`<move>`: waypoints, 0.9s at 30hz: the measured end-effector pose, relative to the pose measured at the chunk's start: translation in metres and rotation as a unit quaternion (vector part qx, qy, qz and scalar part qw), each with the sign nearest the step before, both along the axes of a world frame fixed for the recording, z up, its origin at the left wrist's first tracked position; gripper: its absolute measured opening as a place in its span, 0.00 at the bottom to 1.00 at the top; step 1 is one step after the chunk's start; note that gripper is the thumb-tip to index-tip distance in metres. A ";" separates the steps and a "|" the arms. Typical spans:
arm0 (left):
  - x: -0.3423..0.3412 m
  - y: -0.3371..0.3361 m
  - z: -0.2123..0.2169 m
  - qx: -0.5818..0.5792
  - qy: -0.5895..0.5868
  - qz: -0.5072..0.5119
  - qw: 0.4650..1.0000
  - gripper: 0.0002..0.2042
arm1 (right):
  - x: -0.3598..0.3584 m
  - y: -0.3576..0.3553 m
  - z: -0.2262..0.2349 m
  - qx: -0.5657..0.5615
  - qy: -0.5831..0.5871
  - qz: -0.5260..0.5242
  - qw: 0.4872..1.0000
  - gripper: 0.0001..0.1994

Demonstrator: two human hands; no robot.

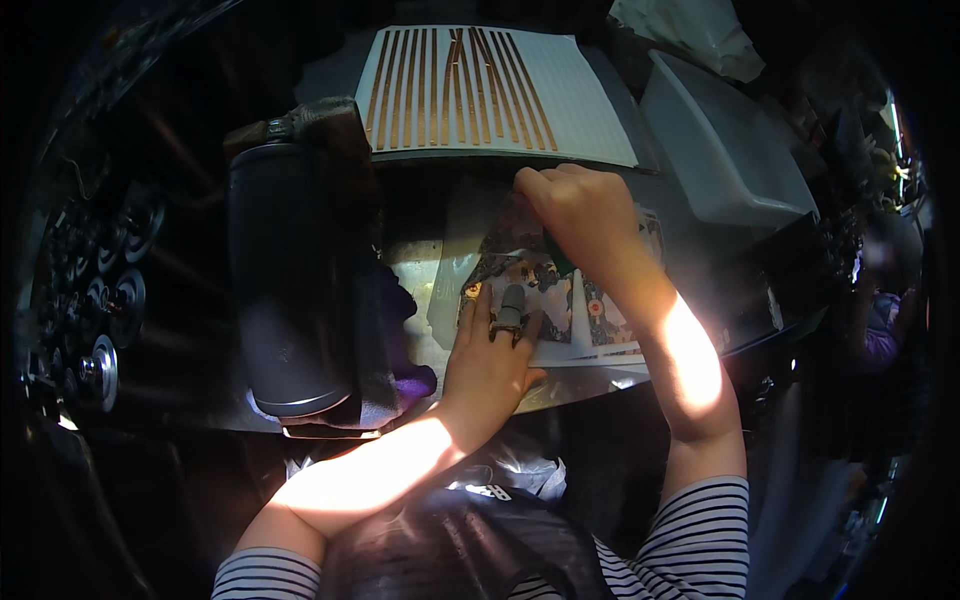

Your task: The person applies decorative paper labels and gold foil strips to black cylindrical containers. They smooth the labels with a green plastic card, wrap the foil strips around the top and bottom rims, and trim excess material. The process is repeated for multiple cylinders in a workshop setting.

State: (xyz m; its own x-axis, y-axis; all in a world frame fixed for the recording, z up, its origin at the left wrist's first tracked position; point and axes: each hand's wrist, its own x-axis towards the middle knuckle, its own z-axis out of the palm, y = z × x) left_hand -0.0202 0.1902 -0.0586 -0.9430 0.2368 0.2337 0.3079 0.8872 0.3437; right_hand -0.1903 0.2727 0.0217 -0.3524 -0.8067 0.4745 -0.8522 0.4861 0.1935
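Observation:
My left hand (495, 350) lies with its fingers stretched out on a patterned sheet (540, 285) on the worktable. One of its fingers wears a grey finger cover (511, 305), with a dark ring-like band below it. My right hand (585, 215) is closed above the far part of the sheet. Its fingertips pinch the raised, thin, see-through far edge of that sheet; the exact grip is partly hidden. Under the right wrist more printed sheet (607, 320) shows, over a pale backing.
Beyond my hands, a white board (590, 110) carries several thin copper-coloured strips (433, 90). A translucent plastic bin (715, 150) stands at the far right. On the left are a large dark cylinder (285, 280), purple cloth (410, 380) and several round metal parts (100, 370).

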 end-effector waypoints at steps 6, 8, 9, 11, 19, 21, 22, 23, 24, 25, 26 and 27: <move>0.014 0.009 0.005 -0.030 0.008 -0.012 0.999 0.37 | -0.005 0.000 -0.011 -0.004 0.032 -0.018 0.999 0.04; 0.020 0.013 0.006 -0.029 -0.021 -0.016 0.999 0.36 | -0.006 0.000 -0.015 -0.007 0.045 -0.029 0.999 0.04; 0.021 0.014 0.009 -0.028 -0.035 -0.019 0.999 0.36 | -0.007 0.000 -0.013 -0.010 0.044 -0.026 0.999 0.04; 0.020 0.015 0.013 -0.035 -0.031 -0.009 0.999 0.34 | -0.004 0.004 -0.004 -0.016 0.042 -0.023 0.999 0.04; 0.018 0.013 0.023 0.006 -0.048 0.004 0.999 0.33 | 0.021 0.029 0.060 -0.116 -0.043 -0.016 0.992 0.06; 0.020 0.004 0.045 0.059 -0.066 -0.040 0.995 0.30 | 0.029 0.030 0.071 -0.173 -0.084 -0.006 0.981 0.06; 0.024 -0.008 0.076 0.129 -0.140 -0.073 0.979 0.29 | 0.033 0.032 0.078 -0.185 -0.140 -0.003 0.973 0.06; 0.027 -0.023 0.109 0.198 -0.210 -0.108 0.951 0.28 | 0.040 0.034 0.086 -0.182 -0.153 -0.043 0.970 0.06; 0.027 -0.036 0.127 0.185 -0.191 -0.118 0.957 0.27 | 0.045 0.037 0.093 -0.200 -0.175 -0.050 0.963 0.06; 0.032 -0.048 0.143 0.170 -0.174 -0.123 0.962 0.25 | 0.047 0.039 0.097 -0.218 -0.201 -0.052 0.953 0.06; 0.041 -0.062 0.160 0.168 -0.114 -0.085 0.976 0.22 | 0.048 0.038 0.101 -0.227 -0.240 -0.050 0.943 0.06; 0.044 -0.078 0.170 0.206 -0.023 -0.077 0.975 0.19 | 0.055 0.036 0.110 -0.255 -0.316 -0.036 0.913 0.05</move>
